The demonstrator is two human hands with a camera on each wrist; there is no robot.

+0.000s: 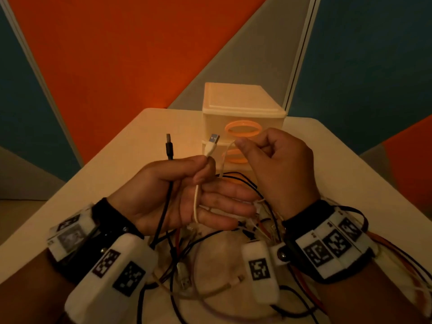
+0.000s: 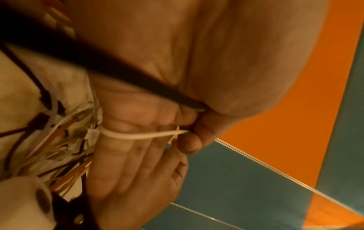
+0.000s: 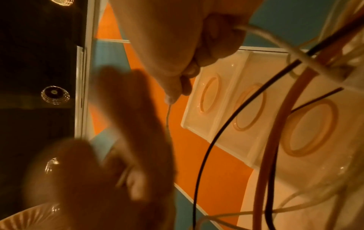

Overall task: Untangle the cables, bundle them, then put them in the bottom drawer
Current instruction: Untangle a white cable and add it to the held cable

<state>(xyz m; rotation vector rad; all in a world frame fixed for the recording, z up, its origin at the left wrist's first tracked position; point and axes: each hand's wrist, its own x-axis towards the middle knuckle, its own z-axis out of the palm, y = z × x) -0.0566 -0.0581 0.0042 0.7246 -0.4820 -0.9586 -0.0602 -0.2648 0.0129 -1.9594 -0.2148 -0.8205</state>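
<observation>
1. The left hand (image 1: 180,195) pinches a white USB cable (image 1: 211,147) and a black round-plug cable (image 1: 169,149) between thumb and forefinger, plugs up.
2. The right hand (image 1: 278,164), clenched, seems to pinch a thin white strand (image 1: 225,157).
3. A tangle of black, white and orange cables (image 1: 210,265) lies on the near table (image 1: 339,178).
4. A cream plastic drawer unit with orange ring handles (image 1: 243,113) stands at the far edge, drawers closed.

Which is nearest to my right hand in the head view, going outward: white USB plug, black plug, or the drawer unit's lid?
From the right hand:
1. White USB plug, just to its left, held in the left hand.
2. Drawer unit's lid, behind and above.
3. Black plug, farthest left.
</observation>
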